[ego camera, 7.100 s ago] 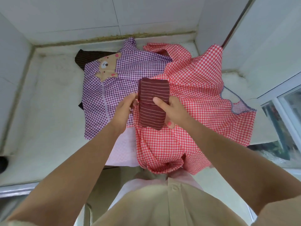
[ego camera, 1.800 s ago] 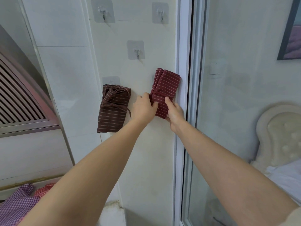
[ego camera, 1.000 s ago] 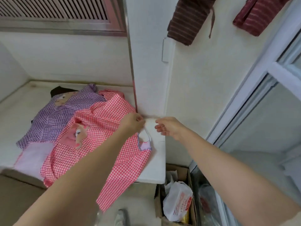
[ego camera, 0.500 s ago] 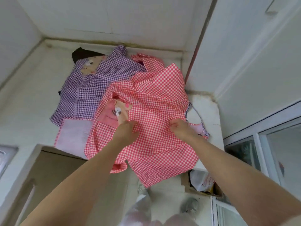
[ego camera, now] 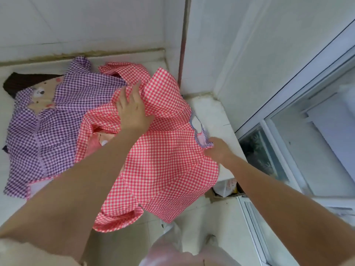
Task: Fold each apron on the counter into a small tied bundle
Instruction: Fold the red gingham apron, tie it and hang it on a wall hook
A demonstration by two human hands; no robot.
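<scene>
A red-and-white checked apron [ego camera: 163,169] lies crumpled on the white counter [ego camera: 209,112], its lower part hanging over the front edge. My left hand [ego camera: 132,110] grips a raised fold near the apron's top. My right hand [ego camera: 217,150] holds its right edge beside a blue-trimmed strap. To the left, a purple checked apron [ego camera: 57,120] with a bear patch is spread on the counter, partly under the red one. A dark brown cloth [ego camera: 21,81] shows behind it.
White tiled walls close the counter at the back and right. A glass sliding door [ego camera: 307,121] stands at the right. Below the counter's right end sits a cardboard box with a white plastic bag [ego camera: 227,187].
My left hand has moved up the red apron and taken a fold near its top. My right hand has shifted right to the strap edge. The view tilted closer over the counter.
</scene>
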